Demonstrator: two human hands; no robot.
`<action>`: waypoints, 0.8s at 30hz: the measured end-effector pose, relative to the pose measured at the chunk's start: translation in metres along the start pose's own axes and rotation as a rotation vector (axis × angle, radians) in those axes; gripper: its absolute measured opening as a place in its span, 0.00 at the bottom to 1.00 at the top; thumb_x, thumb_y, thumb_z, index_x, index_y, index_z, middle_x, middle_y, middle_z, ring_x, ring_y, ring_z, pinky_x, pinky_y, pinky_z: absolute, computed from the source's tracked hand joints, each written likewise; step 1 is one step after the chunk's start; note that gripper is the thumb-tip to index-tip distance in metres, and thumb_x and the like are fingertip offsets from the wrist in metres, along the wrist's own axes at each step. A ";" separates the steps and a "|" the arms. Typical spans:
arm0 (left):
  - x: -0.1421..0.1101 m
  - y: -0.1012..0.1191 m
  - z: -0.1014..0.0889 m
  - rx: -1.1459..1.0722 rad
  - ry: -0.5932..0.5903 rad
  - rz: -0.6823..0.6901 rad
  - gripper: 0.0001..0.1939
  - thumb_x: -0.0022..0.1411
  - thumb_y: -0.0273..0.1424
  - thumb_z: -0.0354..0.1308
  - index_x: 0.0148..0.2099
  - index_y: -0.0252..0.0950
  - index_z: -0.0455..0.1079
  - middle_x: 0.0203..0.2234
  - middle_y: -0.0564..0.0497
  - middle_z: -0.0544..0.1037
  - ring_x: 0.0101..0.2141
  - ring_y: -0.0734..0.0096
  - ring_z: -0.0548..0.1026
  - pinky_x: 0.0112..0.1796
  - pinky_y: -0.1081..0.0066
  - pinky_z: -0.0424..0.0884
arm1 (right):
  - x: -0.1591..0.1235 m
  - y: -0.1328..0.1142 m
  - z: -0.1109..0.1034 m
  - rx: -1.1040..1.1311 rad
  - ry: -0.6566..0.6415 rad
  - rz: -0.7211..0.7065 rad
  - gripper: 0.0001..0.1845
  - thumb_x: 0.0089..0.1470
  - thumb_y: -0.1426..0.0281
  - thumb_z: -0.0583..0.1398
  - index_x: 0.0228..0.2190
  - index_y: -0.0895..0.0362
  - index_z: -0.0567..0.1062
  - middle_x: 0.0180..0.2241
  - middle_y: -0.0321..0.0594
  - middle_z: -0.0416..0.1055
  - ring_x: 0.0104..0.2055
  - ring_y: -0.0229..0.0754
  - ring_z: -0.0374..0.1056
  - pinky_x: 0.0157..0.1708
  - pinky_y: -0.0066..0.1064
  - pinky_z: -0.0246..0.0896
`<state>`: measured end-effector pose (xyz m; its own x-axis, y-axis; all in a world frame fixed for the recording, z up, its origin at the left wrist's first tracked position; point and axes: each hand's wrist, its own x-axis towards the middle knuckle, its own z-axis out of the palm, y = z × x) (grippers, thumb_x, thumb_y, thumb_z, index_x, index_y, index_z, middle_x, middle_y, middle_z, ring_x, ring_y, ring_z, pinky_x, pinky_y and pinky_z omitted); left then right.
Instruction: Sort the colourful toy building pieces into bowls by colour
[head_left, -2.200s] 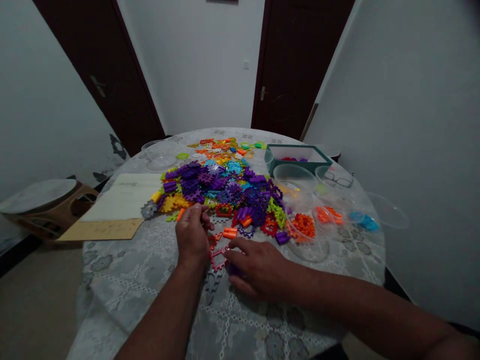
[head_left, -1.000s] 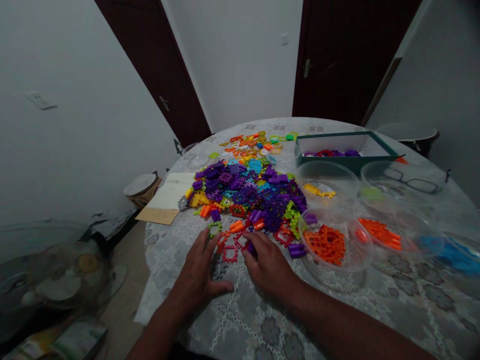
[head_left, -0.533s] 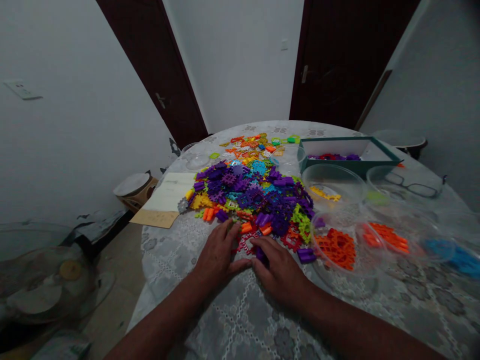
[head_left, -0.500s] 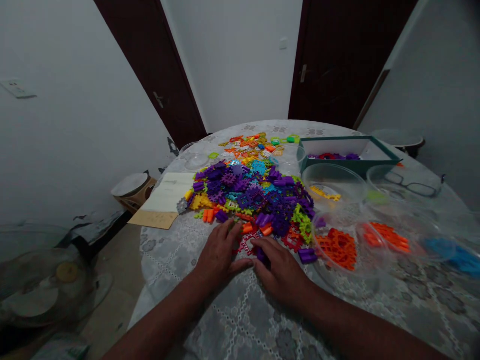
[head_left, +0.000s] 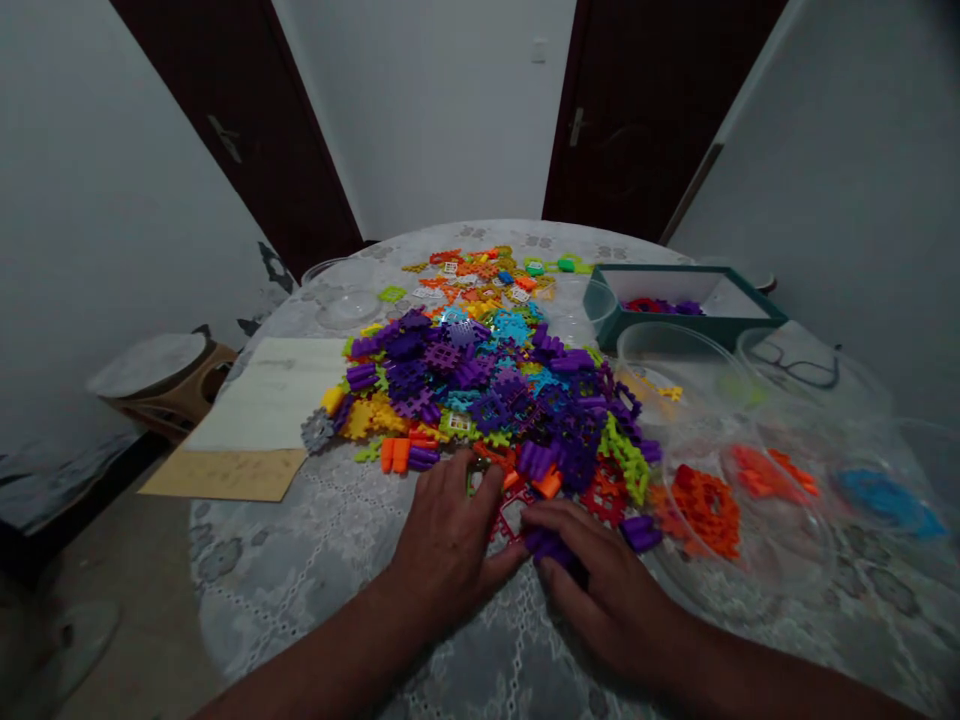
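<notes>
A big pile of interlocking plastic pieces (head_left: 495,385), mostly purple with yellow, orange, blue and green, covers the middle of the round table (head_left: 315,540). My left hand (head_left: 450,545) lies flat at the pile's near edge, fingers stretched over red and green pieces. My right hand (head_left: 600,580) rests beside it with fingers bent over purple pieces (head_left: 551,545). A red frame piece (head_left: 514,515) shows between the two hands.
Clear bowls at the right hold orange pieces (head_left: 705,500), more orange pieces (head_left: 772,472) and blue pieces (head_left: 885,495). A teal box (head_left: 682,320) stands behind them, with glasses (head_left: 795,365) nearby. Paper sheets (head_left: 255,410) lie at left; a stool (head_left: 157,375) stands off the table.
My left hand opened from a pinch and came down flat over the pieces at the pile's edge. My right hand stayed beside it. The camera swung left and then back.
</notes>
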<state>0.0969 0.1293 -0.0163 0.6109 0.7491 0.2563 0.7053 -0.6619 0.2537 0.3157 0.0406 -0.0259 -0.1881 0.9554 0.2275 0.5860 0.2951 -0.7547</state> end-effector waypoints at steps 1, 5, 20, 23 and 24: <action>0.000 0.001 0.000 0.010 0.001 0.004 0.38 0.62 0.49 0.68 0.68 0.41 0.63 0.65 0.33 0.62 0.61 0.37 0.64 0.56 0.41 0.68 | -0.001 0.000 0.000 -0.012 0.003 -0.003 0.29 0.64 0.76 0.58 0.64 0.50 0.70 0.63 0.48 0.73 0.66 0.49 0.70 0.64 0.46 0.71; 0.001 0.001 -0.003 -0.003 -0.064 0.010 0.33 0.63 0.48 0.68 0.65 0.43 0.66 0.60 0.36 0.68 0.54 0.41 0.68 0.52 0.43 0.70 | -0.003 0.000 0.003 -0.027 0.004 0.005 0.29 0.65 0.76 0.57 0.65 0.51 0.70 0.63 0.49 0.73 0.66 0.50 0.70 0.65 0.48 0.70; -0.002 0.009 0.000 0.061 -0.013 0.101 0.26 0.64 0.34 0.62 0.64 0.42 0.69 0.56 0.39 0.75 0.49 0.46 0.72 0.49 0.48 0.72 | 0.017 -0.008 -0.004 0.157 0.025 0.088 0.25 0.60 0.75 0.58 0.57 0.52 0.76 0.57 0.45 0.77 0.59 0.50 0.73 0.62 0.47 0.66; -0.002 0.008 0.001 0.097 0.013 0.115 0.24 0.67 0.28 0.56 0.65 0.40 0.69 0.56 0.40 0.77 0.47 0.50 0.73 0.48 0.51 0.72 | 0.017 -0.005 0.000 0.215 0.082 0.039 0.25 0.60 0.75 0.58 0.57 0.53 0.76 0.58 0.45 0.76 0.61 0.49 0.71 0.64 0.45 0.64; -0.002 0.008 0.002 0.101 0.027 0.114 0.24 0.67 0.26 0.55 0.65 0.39 0.69 0.56 0.40 0.78 0.47 0.50 0.74 0.48 0.51 0.72 | 0.017 -0.003 0.002 0.229 0.099 0.031 0.24 0.60 0.75 0.57 0.57 0.53 0.76 0.58 0.45 0.76 0.61 0.48 0.71 0.64 0.45 0.64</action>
<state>0.1021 0.1229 -0.0164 0.6800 0.6672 0.3039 0.6652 -0.7358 0.1271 0.3093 0.0563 -0.0204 -0.0883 0.9636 0.2525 0.3941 0.2665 -0.8796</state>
